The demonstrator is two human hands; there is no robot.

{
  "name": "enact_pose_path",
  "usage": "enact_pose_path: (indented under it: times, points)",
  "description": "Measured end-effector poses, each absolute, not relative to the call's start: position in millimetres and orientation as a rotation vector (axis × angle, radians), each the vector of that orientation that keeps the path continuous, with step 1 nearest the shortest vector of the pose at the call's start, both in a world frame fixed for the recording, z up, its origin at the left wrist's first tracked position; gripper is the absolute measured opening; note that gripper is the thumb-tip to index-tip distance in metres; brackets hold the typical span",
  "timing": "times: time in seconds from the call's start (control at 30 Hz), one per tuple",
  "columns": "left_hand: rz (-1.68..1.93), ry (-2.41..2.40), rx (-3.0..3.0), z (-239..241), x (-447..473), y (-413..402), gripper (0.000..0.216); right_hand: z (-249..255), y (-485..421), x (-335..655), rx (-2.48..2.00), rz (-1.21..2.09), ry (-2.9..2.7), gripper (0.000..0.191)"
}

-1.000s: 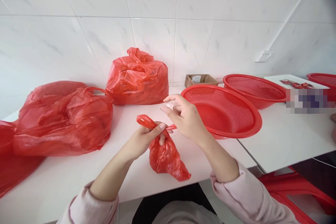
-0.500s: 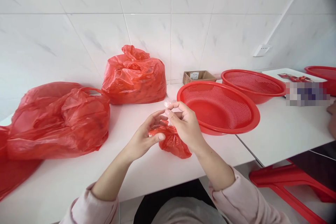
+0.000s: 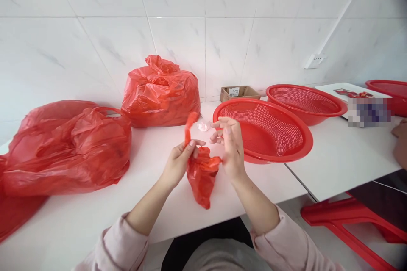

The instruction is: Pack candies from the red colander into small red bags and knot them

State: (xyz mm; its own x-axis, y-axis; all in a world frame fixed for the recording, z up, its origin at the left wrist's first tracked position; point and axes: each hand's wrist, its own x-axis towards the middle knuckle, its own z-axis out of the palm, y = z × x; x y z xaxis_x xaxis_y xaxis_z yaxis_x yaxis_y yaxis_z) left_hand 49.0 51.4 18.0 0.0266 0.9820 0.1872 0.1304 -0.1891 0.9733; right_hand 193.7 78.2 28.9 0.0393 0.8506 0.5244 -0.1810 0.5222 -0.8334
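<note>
A small red plastic bag (image 3: 201,174) hangs above the white table (image 3: 178,207), its handle strip sticking up past my fingers. My left hand (image 3: 178,161) pinches the bag's top between thumb and fingers. My right hand (image 3: 229,145) is just right of the bag, fingers loosely curled and slightly blurred, with the bag's other corner at its palm. A small pale scrap (image 3: 202,126) lies on the table behind my hands.
A tied red bag (image 3: 160,93) stands at the wall. A large crumpled red bag (image 3: 66,146) lies at left. Two red colander basins (image 3: 265,133) (image 3: 305,101) and a small cardboard box (image 3: 239,92) are at right. Another person's hand (image 3: 400,144) shows at the right edge. A red stool (image 3: 346,220) stands below.
The bag was bunched low between both hands; now my left hand has lifted it so it hangs down, one handle pulled upward. My right hand has loosened and shifted right.
</note>
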Motion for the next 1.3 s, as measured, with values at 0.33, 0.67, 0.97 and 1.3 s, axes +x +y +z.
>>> enact_pose_path:
  times: [0.33, 0.67, 0.97, 1.3]
  points:
    - [1.386, 1.135, 1.304, 21.3, 59.8, 45.2, 0.032, 3.3, 49.0, 196.2, -0.729, 0.84, -1.855, 0.074]
    - [1.17, 1.146, 1.527, 17.0, 58.4, 29.8, 0.019, 39.4, 70.7, 182.5, -0.605, 1.226, -1.642, 0.032]
    - [0.992, 1.659, 1.79, -20.6, 77.4, 11.1, 0.013, 64.4, 87.9, 187.0, -0.441, 1.889, -0.993, 0.04]
    - [1.235, 1.062, 1.476, 13.4, 52.5, 13.7, 0.026, 62.3, 79.1, 187.4, -0.555, 1.31, -1.757, 0.031]
